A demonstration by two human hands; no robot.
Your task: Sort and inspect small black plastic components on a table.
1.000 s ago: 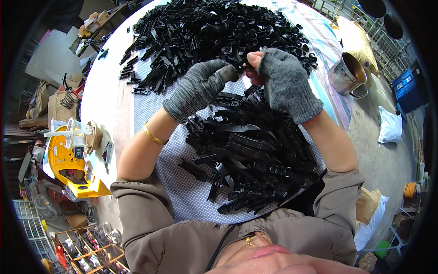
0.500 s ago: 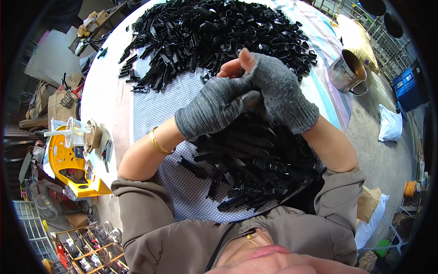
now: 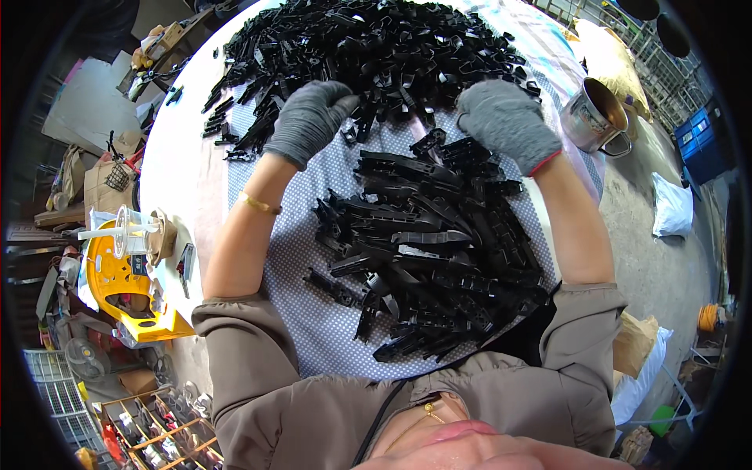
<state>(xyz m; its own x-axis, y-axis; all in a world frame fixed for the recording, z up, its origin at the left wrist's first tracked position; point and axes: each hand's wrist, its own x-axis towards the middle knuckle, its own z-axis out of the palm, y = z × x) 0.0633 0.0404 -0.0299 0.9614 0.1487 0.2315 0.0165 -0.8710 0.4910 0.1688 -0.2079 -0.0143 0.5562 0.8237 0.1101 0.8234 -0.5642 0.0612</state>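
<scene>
My left hand [image 3: 308, 119], in a grey knitted glove, rests against the near edge of a large far pile of small black plastic clips [image 3: 368, 47]. Its fingers are curled in at the clips; what they pinch, if anything, is hidden. At the right end of that pile is my right hand [image 3: 505, 124], gloved alike, its fingers bent under and mostly out of sight. Between my forearms lies a nearer heap of longer black plastic pieces [image 3: 439, 243], roughly lined up side by side. Neither hand touches this heap.
A patterned cloth [image 3: 301, 329] covers the round table. To the right stands a metal mug [image 3: 589, 117] with a handle. On the left are a clear plastic cup [image 3: 131, 232] and a yellow plastic stool [image 3: 110, 270]. A white bag [image 3: 672, 205] lies on the floor.
My hands were together above the near heap. They have parted, left hand to the left and right hand slightly to the right, both now at the far pile. The near heap is uncovered.
</scene>
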